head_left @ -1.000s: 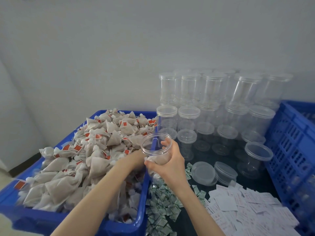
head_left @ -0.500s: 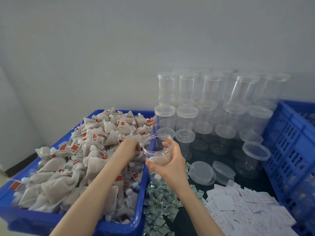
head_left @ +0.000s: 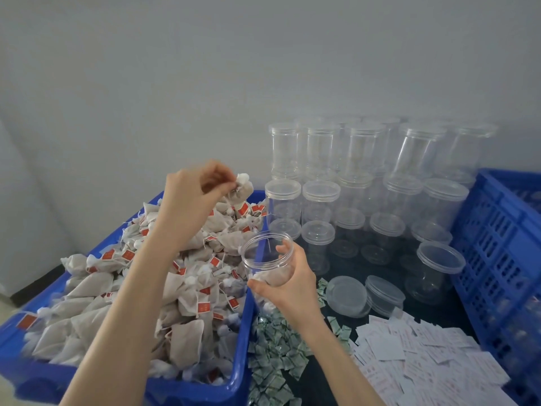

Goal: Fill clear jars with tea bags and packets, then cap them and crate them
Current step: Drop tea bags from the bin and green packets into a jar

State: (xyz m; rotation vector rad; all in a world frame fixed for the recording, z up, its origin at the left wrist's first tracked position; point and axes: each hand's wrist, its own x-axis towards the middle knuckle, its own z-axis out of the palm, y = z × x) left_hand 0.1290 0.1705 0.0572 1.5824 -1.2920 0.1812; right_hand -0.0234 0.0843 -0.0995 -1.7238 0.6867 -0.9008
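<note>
Jar point(head_left: 268, 260) first: a clear open one, held in the right hand point(head_left: 288, 281) just past the right rim of the blue bin point(head_left: 240, 385), over the green packets point(head_left: 273, 358) on the desk point(head_left: 389, 265). The fingers curl round its wall, thumb on the near side, and the mouth tips toward the bin, which I judge keeps the drop short. A few tea bags seem to lie in its bottom already, so filling looks under way and far from done.

Above and left of the jar, the left hand point(head_left: 194, 197) pinches one tea bag point(head_left: 242, 187) by its top between thumb and fingertips, so that it hangs clear of the heap of tea bags point(head_left: 123, 291). Held that way it should fall straight into the mouth once brought across.

Half a second ago that hand was down in the heap, close beside the jar; it has since lifted up and back with the bag. The right hand and jar have hardly shifted.

Farther out, two loose lids point(head_left: 347, 293) lie on the desk just right of the jar, ready for capping. Behind them stand stacked empty jars point(head_left: 351, 183) against the wall, most wearing lids. White paper slips point(head_left: 424, 353) are spread at the near right, and a blue crate point(head_left: 497, 244) waits at the far right edge, its contents too blurred to name.
</note>
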